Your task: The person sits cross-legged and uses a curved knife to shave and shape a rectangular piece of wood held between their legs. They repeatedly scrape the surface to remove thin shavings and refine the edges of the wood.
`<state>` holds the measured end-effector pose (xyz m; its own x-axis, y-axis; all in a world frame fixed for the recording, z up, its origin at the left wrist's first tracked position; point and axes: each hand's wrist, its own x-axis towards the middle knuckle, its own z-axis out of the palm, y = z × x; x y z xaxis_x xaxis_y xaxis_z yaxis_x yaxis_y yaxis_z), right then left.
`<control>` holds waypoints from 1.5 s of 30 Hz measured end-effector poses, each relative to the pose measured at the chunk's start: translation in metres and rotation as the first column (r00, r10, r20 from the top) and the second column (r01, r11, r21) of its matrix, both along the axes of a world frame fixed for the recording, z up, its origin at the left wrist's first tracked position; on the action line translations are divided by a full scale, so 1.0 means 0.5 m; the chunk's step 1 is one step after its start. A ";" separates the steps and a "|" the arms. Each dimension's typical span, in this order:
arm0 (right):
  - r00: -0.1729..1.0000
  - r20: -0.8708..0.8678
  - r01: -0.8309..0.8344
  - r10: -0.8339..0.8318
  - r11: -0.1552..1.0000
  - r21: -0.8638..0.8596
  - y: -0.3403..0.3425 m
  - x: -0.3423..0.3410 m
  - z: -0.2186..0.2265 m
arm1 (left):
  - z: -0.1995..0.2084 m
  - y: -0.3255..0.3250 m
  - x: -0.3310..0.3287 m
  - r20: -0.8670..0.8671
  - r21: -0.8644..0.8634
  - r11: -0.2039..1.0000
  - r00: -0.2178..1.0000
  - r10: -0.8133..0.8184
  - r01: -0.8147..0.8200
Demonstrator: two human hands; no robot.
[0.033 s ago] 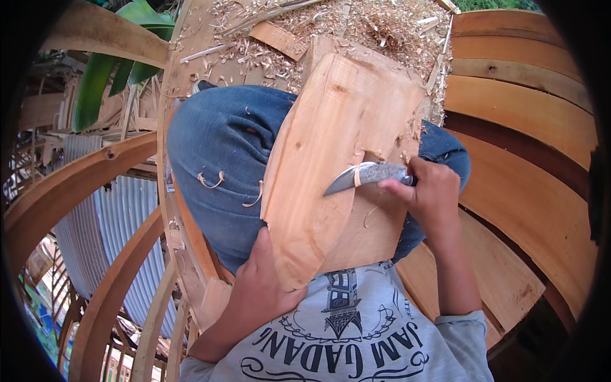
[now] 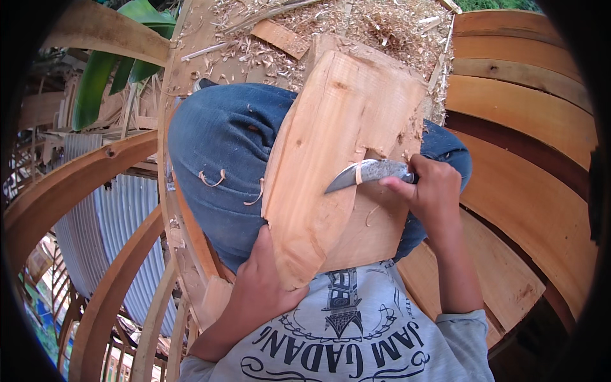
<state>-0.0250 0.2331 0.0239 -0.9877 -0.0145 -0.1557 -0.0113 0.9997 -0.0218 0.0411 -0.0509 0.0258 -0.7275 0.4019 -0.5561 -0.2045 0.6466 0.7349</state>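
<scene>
Slanting across lap: pale carved wood piece (image 2: 309, 184), on wider wood block (image 2: 375, 235). Over its right edge: knife (image 2: 382, 170), tip toward left, thin curled shaving (image 2: 358, 173) looped round blade. Hands apart: right hand (image 2: 436, 188) closed round knife handle, left hand (image 2: 264, 264) clamped on lower left edge of wood piece. Beneath: blue jeans (image 2: 216, 140), few curls on left leg. Beyond: wood shavings (image 2: 388, 25), flat offcut (image 2: 279, 38). Far right: broad planks (image 2: 509, 108). Far left: corrugated sheet (image 2: 130, 223) behind curved ribs (image 2: 95, 318).
</scene>
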 end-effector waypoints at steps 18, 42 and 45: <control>0.983 0.153 0.126 -0.100 0.977 -0.172 -0.045 0.045 0.059 | -0.006 0.002 -0.009 0.012 0.085 0.993 0.996 0.083 -0.084; 0.763 0.637 0.599 0.107 0.253 -0.760 0.030 0.059 0.067 | -0.006 0.012 -0.022 0.060 0.050 0.994 0.994 0.096 -0.099; 0.478 0.842 0.877 0.249 -0.193 -0.441 0.033 0.071 0.085 | -0.010 0.008 -0.023 0.104 0.055 0.991 0.988 0.118 -0.125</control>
